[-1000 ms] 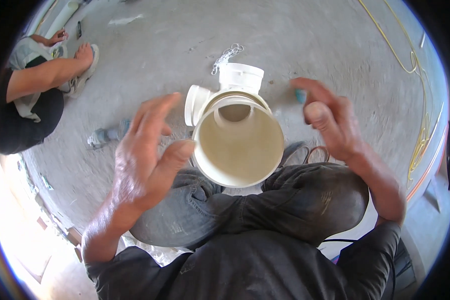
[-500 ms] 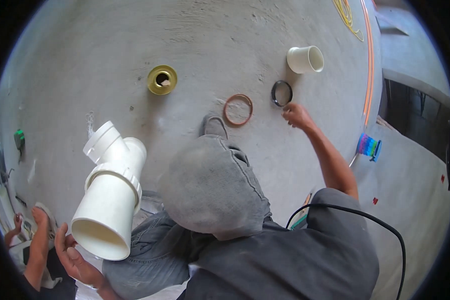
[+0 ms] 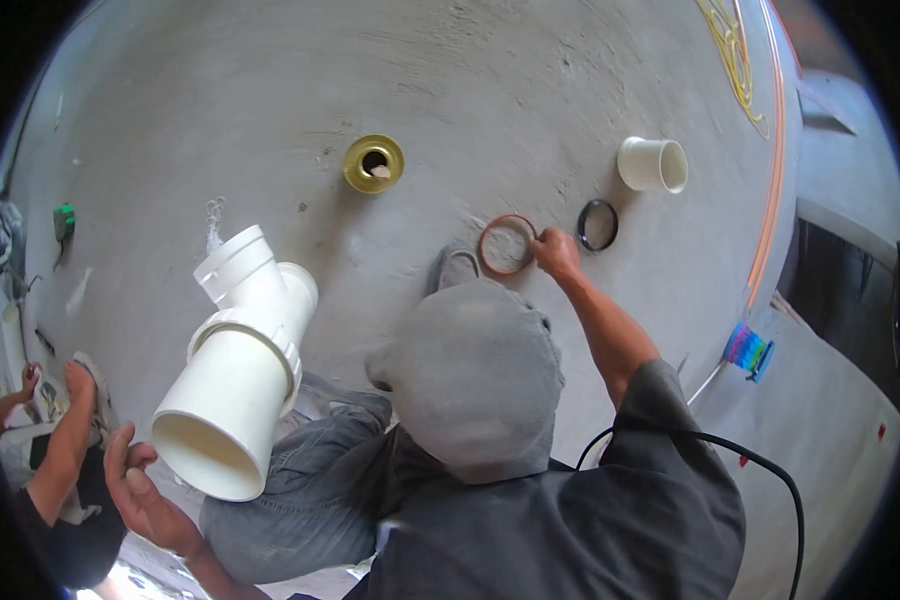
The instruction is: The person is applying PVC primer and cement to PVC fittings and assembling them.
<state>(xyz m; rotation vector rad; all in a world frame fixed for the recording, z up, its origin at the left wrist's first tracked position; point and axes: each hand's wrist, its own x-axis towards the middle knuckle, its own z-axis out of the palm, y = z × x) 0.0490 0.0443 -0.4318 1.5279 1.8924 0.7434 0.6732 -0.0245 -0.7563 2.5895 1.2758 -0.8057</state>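
Observation:
My right hand reaches to the floor, its fingers closed on the right edge of a reddish-brown ring. Just right of it lies a black ring, which the hand does not touch. At the lower left, my left hand has its fingers apart next to the open end of a large white pipe fitting. That fitting has a ribbed collar and an angled side branch at its far end. Whether the left palm bears any of its weight cannot be made out.
A short white pipe piece and an open gold-coloured tin stand on the grey floor. Yellow cord and orange lines run along the right. A multicoloured brush-like thing lies lower right. Another person's arm shows at far left.
My right hand has gone left from beside the black ring and taken hold of the reddish-brown ring. The left hand stays by the white fitting. The whole view has shifted a little.

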